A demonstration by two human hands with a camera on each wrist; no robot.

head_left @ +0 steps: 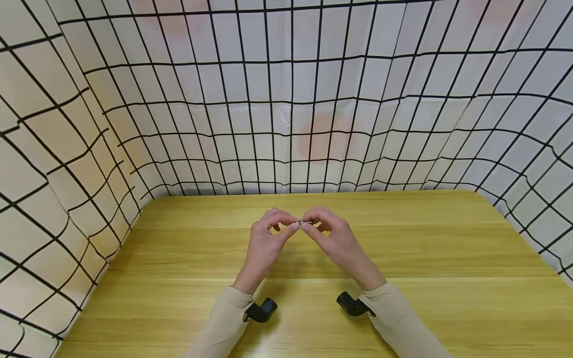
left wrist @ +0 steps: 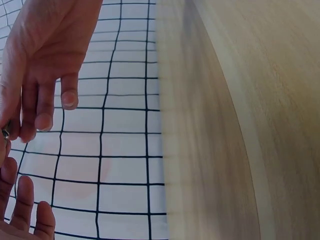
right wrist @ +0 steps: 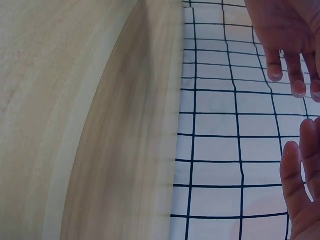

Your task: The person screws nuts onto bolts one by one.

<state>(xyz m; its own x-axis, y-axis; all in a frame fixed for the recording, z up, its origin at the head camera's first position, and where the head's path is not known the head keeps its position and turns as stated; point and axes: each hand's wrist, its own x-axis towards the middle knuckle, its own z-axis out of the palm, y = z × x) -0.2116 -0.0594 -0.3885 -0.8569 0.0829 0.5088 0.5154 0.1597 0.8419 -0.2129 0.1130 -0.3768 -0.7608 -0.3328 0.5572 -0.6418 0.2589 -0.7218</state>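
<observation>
A small, thin metallic piece [head_left: 301, 222] is held between the fingertips of both hands above the table, and its exact kind cannot be told at this size. My left hand [head_left: 267, 237] pinches its left end between thumb and index finger. From the other side, the thumb and index finger of my right hand [head_left: 334, 237] pinch the right end, so the two hands nearly meet. At the left edge of the left wrist view, a shiny bit of the metallic piece [left wrist: 5, 133] shows. In the right wrist view the pinch lies outside the frame.
A wooden table [head_left: 179, 263] with light plank seams spreads under both hands. White curtain with a black grid [head_left: 250, 114] surrounds its back and sides. Black wrist cameras [head_left: 261, 311] are strapped at both beige sleeves [head_left: 226, 318].
</observation>
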